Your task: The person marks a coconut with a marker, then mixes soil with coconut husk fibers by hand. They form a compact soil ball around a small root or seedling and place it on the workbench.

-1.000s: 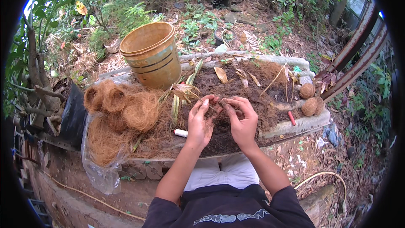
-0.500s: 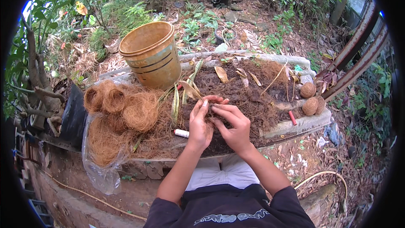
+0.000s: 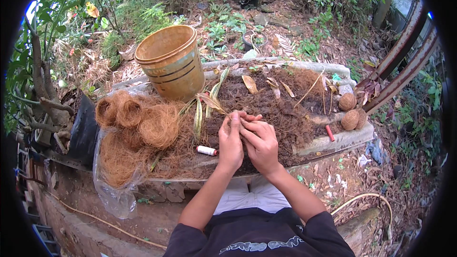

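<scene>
Left hand [image 3: 230,142] and right hand [image 3: 259,143] pressed together over dark soil [image 3: 281,109], tan pot [image 3: 172,63], coir bundles [image 3: 138,123] beside

Both hands, left [image 3: 230,142] and right [image 3: 261,143], have drawn together, fingertips now meeting over the soil [image 3: 281,109]

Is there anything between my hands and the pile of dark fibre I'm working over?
Nothing visible. The left hand and right hand are together directly over the fibre pile. The white thread spool lies off to the left.

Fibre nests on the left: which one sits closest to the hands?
The largest coconut-fibre nest, rightmost of the three, next to the long green leaf. The two smaller nests lie farther left, toward the black bag.
</scene>
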`<control>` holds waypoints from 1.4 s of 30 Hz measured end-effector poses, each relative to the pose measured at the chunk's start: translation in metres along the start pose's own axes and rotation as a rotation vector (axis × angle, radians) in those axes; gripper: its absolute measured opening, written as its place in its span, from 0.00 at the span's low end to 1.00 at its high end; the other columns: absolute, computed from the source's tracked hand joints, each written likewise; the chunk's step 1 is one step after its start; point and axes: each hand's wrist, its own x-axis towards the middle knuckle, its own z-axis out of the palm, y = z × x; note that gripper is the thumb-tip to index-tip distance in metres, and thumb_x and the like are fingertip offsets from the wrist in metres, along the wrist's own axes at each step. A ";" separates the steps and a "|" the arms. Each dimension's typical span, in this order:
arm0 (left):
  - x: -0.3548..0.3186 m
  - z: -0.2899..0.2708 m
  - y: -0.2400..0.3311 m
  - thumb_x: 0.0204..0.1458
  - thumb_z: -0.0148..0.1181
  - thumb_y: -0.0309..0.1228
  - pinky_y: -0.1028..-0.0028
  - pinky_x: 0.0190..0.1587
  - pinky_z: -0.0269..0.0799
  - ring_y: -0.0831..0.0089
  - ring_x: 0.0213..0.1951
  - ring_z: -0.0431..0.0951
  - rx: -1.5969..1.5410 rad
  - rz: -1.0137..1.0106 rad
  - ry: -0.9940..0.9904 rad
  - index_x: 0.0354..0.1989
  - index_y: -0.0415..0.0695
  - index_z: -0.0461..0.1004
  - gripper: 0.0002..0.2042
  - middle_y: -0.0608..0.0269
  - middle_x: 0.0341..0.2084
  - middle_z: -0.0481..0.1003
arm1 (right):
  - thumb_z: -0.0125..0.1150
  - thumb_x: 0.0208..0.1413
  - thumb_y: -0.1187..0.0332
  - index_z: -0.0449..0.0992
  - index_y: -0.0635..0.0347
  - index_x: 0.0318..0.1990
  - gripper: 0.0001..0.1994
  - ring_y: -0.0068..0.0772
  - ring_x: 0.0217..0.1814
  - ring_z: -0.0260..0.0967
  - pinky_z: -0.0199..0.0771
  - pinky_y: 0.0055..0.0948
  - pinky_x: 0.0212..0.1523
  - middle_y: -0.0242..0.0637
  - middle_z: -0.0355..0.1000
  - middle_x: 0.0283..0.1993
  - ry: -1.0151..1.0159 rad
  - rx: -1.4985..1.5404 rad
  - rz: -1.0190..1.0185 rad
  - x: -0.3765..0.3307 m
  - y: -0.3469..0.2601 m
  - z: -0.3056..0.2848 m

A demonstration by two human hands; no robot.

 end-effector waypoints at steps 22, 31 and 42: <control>0.035 -0.036 0.038 0.61 0.59 0.36 0.82 0.20 0.55 0.86 0.18 0.59 0.183 -0.004 -0.021 0.29 0.45 0.65 0.12 0.74 0.18 0.62 | 0.55 0.52 0.77 0.71 0.65 0.56 0.21 0.48 0.63 0.65 0.67 0.41 0.62 0.49 0.68 0.59 -0.691 0.057 0.046 -0.014 0.011 -0.021; 0.017 -0.041 0.033 0.66 0.50 0.32 0.81 0.21 0.58 0.84 0.20 0.62 0.237 -0.060 -0.138 0.43 0.39 0.66 0.08 0.68 0.25 0.66 | 0.56 0.50 0.74 0.69 0.67 0.57 0.23 0.49 0.63 0.65 0.67 0.42 0.61 0.49 0.68 0.58 -0.685 0.083 0.026 -0.023 0.000 0.001; 0.010 -0.048 0.026 0.65 0.51 0.34 0.82 0.22 0.53 0.87 0.21 0.58 0.294 -0.034 -0.107 0.42 0.40 0.69 0.09 0.74 0.23 0.63 | 0.58 0.49 0.73 0.76 0.59 0.52 0.19 0.44 0.61 0.67 0.70 0.39 0.59 0.41 0.72 0.56 -0.560 -0.314 0.008 -0.035 0.026 -0.030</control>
